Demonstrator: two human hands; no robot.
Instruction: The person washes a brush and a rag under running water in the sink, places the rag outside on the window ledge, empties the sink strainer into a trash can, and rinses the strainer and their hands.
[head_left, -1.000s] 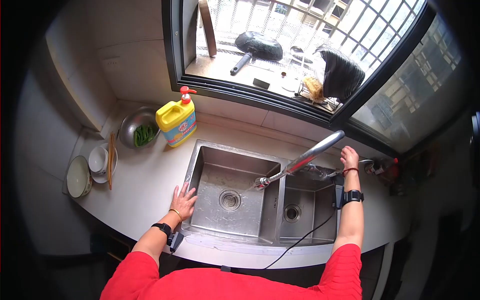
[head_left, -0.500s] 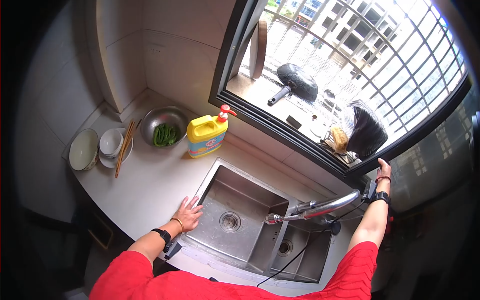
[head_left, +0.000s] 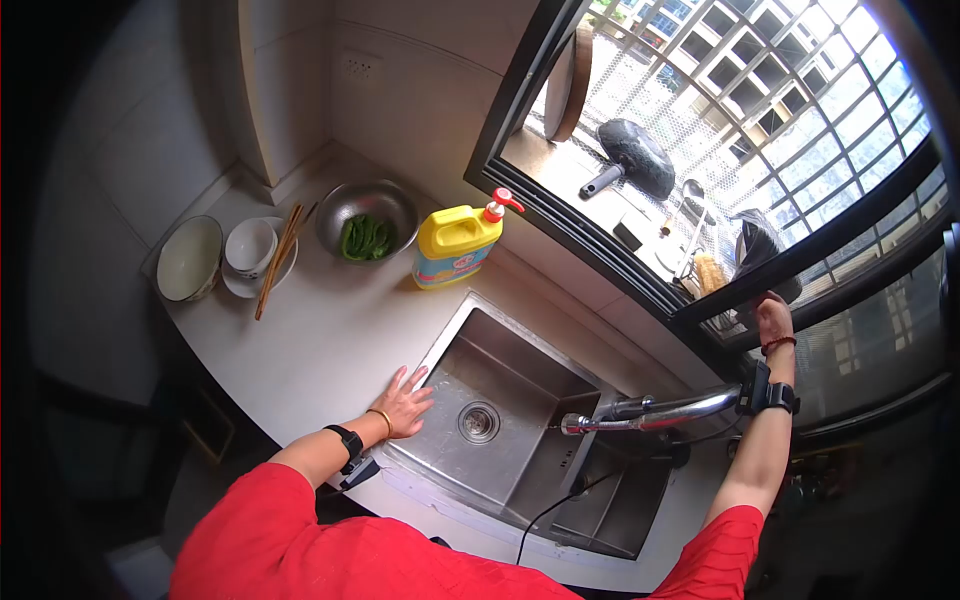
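Observation:
My left hand (head_left: 405, 405) lies flat with fingers spread on the near left rim of the steel sink (head_left: 450, 315). At the right, my right hand (head_left: 773, 320) is at the dark frame of the sliding window sash (head_left: 830, 250), its fingers curled against it and partly hidden. Beyond the opening, on the ledge, stand a black wok (head_left: 637, 160), a ladle (head_left: 693, 192) and a black object (head_left: 760, 245), partly covered by the sash. Below my right hand, the chrome faucet (head_left: 690, 412) reaches over the sink.
A yellow pump jug (head_left: 458, 245) stands behind the sink's left end. Farther left are a metal bowl (head_left: 340, 200) with green peppers (head_left: 367, 238), a small white bowl (head_left: 250, 246) on a plate, chopsticks (head_left: 280, 260) and a larger bowl (head_left: 189, 258). Metal bars (head_left: 800, 60) cover the outside.
The window sash has slid leftward with my right hand, so its frame and glass now cover part of the black object. My left hand stays on the sink rim; the view has shifted.

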